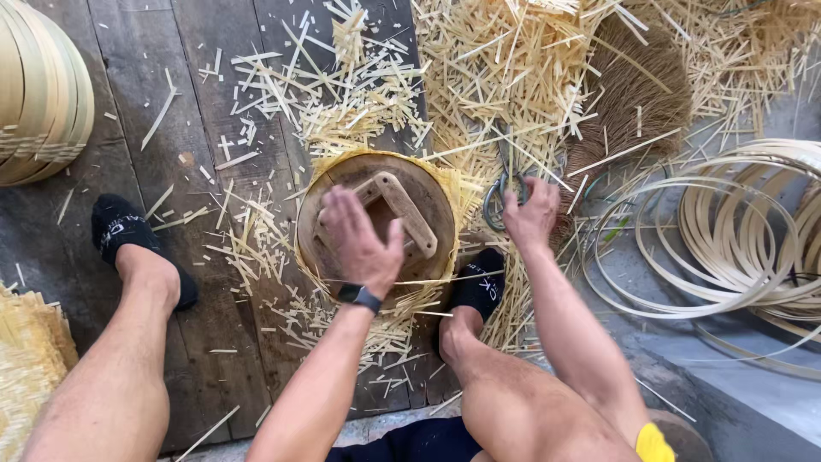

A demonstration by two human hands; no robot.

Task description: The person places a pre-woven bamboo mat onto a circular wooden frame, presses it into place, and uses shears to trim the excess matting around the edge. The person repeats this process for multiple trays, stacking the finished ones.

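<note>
Bamboo strips lie everywhere on the dark wooden floor [214, 103], short and pale, in a thick heap [513, 77] at the top middle. Between the 2 feet of the person stands a round wooden mould [342, 184] with a woven bamboo edge showing around its rim. On top of the mould there is a wooden handle frame [409, 214], fixed flat.

The left hand [363, 239] rests on the mould with the palm down and the fingers spread, pressing on the wood beside the handle frame; it does not close around anything. A black watch [359, 297] sits on this wrist. The right hand [530, 214] is at the right of the mould, over the strips, with the fingers curled down at the grey handles of the scissors [500, 192]. I cannot tell if it already grips them or only touches them.

Both feet wear black socks: the left foot [128, 244] is well apart from the mould, the right foot [479, 287] is just beside it. At the right lie several bamboo hoops [735, 248], coiled together. A brown broom head [637, 94] lies near the heap.
</note>
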